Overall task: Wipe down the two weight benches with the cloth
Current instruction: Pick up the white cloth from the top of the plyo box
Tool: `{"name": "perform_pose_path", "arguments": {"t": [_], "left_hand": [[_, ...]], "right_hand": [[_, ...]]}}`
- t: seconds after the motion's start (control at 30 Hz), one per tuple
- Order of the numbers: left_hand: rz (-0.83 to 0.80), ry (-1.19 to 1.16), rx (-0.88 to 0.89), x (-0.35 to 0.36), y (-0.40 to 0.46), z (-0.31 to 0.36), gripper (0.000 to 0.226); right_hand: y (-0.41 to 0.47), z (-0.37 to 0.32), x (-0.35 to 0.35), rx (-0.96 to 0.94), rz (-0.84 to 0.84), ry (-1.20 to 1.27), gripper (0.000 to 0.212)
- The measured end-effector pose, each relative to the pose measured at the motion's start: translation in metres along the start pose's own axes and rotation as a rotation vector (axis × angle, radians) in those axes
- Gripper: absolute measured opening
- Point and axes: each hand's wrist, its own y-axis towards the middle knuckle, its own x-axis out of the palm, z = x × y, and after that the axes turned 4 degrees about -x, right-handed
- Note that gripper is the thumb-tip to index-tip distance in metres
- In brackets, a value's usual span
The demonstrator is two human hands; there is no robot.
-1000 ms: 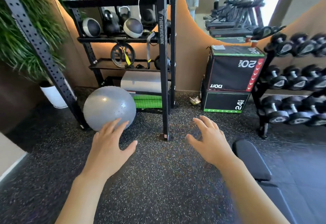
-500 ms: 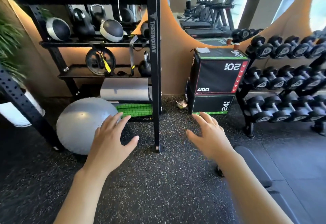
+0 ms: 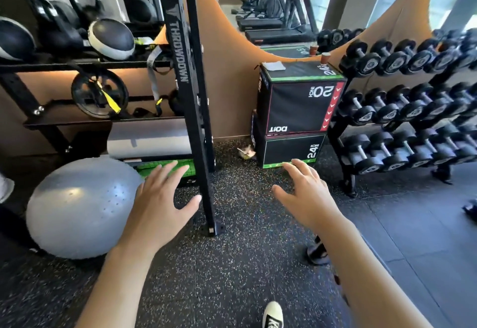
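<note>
Big black rack (image 3: pixel 192 111) stood left of the box (image 3: pixel 296 105), and the dumbbells (image 3: pixel 402 111) ran in rows off its right side. The grey ball (image 3: pixel 77 209) sat on the floor well left of the box, beyond the rack.

Both arms were out in front of the box. The left hand (image 3: pixel 160 204) was held over the floor between ball and rack post, and the right hand (image 3: pixel 307 196) was just short of the box's lower edge. The fingers (image 3: pixel 299 170) were spread wide on both, palms down, nothing in either one.

A dark wheel (image 3: pixel 317 253) peeked from under the right forearm on the near side of the box. It was possibly a bench's, but no pad was in clear view.

And there was the prize: a small white folded cloth (image 3: pixel 274 65) lying flat on top of the box at its back left corner, well apart from the cup (image 3: pixel 325 58) at the right corner. It looked light, limp and dry, nothing fragile about it. A pinch at the near edge or a flat palm scoop would likely lift it, though it would probably unfold and droop. Bunching it in the fist seemed the tidy way to carry it.
</note>
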Motion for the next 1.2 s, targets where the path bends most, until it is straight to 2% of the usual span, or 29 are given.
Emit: {"name": "perform_pose_path", "arguments": {"t": [0.37,0.57,0.87,1.2], "left_hand": [[-0.019,0.031,0.040,0.075,0.191,0.094,0.072],[-0.058,0.039,0.063,0.102,0.262,0.132,0.074],[-0.124,0.074,0.102,0.149,0.373,0.145,0.071],[-0.114,0.057,0.159,0.174,0.546,0.136,0.071]], "right_hand": [[0.175,0.124,-0.026,0.042,-0.001,0.028,0.074],[0.234,0.173,-0.033,0.081,0.010,0.059,0.073],[0.320,0.215,-0.010,0.159,-0.009,0.095,0.073],[0.472,0.223,-0.009,0.220,0.032,0.009,0.077]]}}
